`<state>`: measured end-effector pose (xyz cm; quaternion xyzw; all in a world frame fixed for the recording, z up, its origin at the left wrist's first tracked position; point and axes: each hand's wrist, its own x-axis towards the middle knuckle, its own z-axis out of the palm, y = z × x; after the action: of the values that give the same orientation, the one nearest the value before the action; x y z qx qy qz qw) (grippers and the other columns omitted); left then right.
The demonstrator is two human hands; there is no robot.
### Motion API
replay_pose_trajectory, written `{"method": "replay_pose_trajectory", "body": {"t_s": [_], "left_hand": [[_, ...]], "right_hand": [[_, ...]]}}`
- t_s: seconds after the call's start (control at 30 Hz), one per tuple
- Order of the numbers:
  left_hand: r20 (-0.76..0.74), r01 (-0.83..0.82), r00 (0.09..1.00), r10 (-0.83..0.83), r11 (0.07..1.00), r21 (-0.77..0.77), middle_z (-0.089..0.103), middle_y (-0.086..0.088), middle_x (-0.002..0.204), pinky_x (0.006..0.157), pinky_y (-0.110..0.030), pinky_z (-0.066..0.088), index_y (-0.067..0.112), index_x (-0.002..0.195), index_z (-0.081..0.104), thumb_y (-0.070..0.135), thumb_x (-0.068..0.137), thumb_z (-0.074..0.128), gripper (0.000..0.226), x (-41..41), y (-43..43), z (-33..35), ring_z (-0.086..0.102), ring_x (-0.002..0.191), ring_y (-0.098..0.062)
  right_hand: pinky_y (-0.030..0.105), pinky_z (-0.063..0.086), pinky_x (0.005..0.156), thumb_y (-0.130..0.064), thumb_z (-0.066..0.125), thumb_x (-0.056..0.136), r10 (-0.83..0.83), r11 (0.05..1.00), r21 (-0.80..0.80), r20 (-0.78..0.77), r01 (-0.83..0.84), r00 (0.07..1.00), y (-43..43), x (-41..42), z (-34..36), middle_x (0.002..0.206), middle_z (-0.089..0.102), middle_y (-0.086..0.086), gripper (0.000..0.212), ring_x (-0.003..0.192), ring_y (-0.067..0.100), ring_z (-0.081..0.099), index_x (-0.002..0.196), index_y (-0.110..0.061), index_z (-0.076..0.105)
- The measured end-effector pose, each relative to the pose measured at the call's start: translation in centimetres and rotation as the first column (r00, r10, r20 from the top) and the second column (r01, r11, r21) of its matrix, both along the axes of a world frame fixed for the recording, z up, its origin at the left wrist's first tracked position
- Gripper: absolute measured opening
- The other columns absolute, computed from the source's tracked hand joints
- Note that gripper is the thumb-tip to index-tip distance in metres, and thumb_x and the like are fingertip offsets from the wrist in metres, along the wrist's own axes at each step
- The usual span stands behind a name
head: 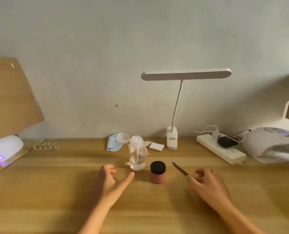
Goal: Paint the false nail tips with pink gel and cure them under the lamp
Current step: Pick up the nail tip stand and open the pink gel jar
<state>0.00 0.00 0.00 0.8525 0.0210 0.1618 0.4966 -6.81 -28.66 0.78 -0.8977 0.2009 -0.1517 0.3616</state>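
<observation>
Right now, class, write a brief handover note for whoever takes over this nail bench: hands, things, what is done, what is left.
Left hand: open, empty, beside the clear bottle.
Right hand: grips a thin dark tool, likely the brush.
Pink jar: between the hands, lid on.
Nail tips: back left, apparently clear, near the small lamp, which glows purple.
Done: no paint visible.
Left: open the jar, paint the tips, cure them.

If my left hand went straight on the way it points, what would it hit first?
Probably the bottle: the left hand points forward and right, thumb tip just short of its base. The jar sits right of that line, though depth is unclear.
</observation>
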Motion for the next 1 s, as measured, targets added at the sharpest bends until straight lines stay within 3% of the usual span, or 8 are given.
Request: {"method": "replay_pose_trajectory", "body": {"t_s": [0.07,0.13,0.27,0.4,0.57,0.67,0.8,1.0], "left_hand": [[-0.018,0.031,0.999,-0.03,0.999,0.037,0.053,0.014,0.107,0.077,-0.03,0.045,0.03,0.118,0.044,0.058,0.068,0.081,0.069,0.0,-0.6,0.3,0.057,0.094,-0.01],[-0.036,0.117,0.993,-0.113,0.984,0.134,0.053,0.018,0.101,0.069,-0.023,0.042,0.035,0.107,0.045,0.064,0.067,0.078,0.059,-0.1,-1.3,0.2,0.055,0.088,0.0],[-0.045,0.277,0.96,-0.275,0.927,0.252,0.054,0.019,0.097,0.069,-0.018,0.042,0.039,0.101,0.046,0.067,0.068,0.072,0.05,-1.2,-3.3,-0.4,0.053,0.086,0.003],[0.008,0.294,0.938,-0.346,0.81,0.508,0.048,0.024,0.1,0.07,-0.017,0.037,0.043,0.112,0.041,0.072,0.076,0.057,0.049,-1.8,-4.8,-0.8,0.048,0.092,0.004],[-0.007,0.338,0.928,-0.373,0.833,0.438,0.051,0.028,0.102,0.065,-0.01,0.035,0.042,0.118,0.051,0.064,0.081,0.059,0.044,-1.3,-4.3,-0.7,0.049,0.087,0.013],[-0.019,0.348,0.928,-0.372,0.85,0.395,0.056,0.027,0.1,0.064,-0.008,0.036,0.042,0.119,0.053,0.059,0.082,0.064,0.042,-1.4,-4.3,-0.6,0.05,0.086,0.015],[-0.067,0.372,0.926,-0.372,0.865,0.335,0.058,0.031,0.098,0.069,-0.01,0.04,0.043,0.114,0.055,0.064,0.076,0.062,0.044,-1.4,-4.0,-0.5,0.052,0.089,0.014],[-0.14,0.398,0.917,-0.373,0.878,0.267,0.059,0.038,0.094,0.065,-0.014,0.041,0.051,0.107,0.055,0.081,0.053,0.059,0.062,-1.1,-4.6,0.2,0.054,0.08,0.017]], "right_hand": [[0.034,0.05,0.094,-0.05,0.063,0.089,-0.008,0.978,-0.208,-0.066,-0.006,0.998,1.1,0.8,0.2,0.118,0.053,-0.005,0.039,0.11,0.014,0.053,0.119,-0.028,0.053],[0.031,0.051,0.088,-0.05,0.058,0.092,-0.016,0.955,-0.296,-0.064,-0.004,0.998,1.5,1.2,0.2,0.112,0.052,-0.008,0.03,0.102,0.012,0.053,0.114,-0.031,0.052],[0.032,0.052,0.075,-0.039,0.061,0.094,-0.021,0.981,-0.192,0.003,0.022,1.0,0.9,1.5,-0.1,0.098,0.055,-0.012,0.007,0.091,0.01,0.054,0.091,-0.036,0.055],[0.032,0.051,0.077,-0.03,0.061,0.095,0.048,0.972,-0.234,0.198,-0.001,0.979,1.6,2.0,-0.4,0.095,0.061,-0.01,0.005,0.088,0.011,0.055,0.095,-0.031,0.056],[0.039,0.052,0.052,-0.037,0.04,0.101,0.195,0.93,-0.36,0.299,-0.08,0.934,2.6,2.2,-0.4,0.076,0.055,-0.009,0.006,0.058,0.013,0.055,0.102,-0.031,0.038],[0.043,0.051,0.055,-0.037,0.032,0.101,0.193,0.922,-0.378,0.272,-0.08,0.943,2.9,2.3,-0.3,0.084,0.057,-0.005,0.013,0.058,0.016,0.054,0.109,-0.029,0.038],[0.041,0.055,0.064,-0.024,0.042,0.1,0.219,0.89,-0.439,0.164,-0.127,0.962,2.9,2.3,-0.2,0.105,0.058,-0.001,0.02,0.07,0.018,0.059,0.119,-0.02,0.047],[0.04,0.055,0.06,-0.031,0.038,0.103,0.271,0.843,-0.507,0.111,-0.18,0.956,2.9,2.3,-0.5,0.106,0.057,-0.007,0.02,0.066,0.016,0.059,0.121,-0.026,0.044]]}}
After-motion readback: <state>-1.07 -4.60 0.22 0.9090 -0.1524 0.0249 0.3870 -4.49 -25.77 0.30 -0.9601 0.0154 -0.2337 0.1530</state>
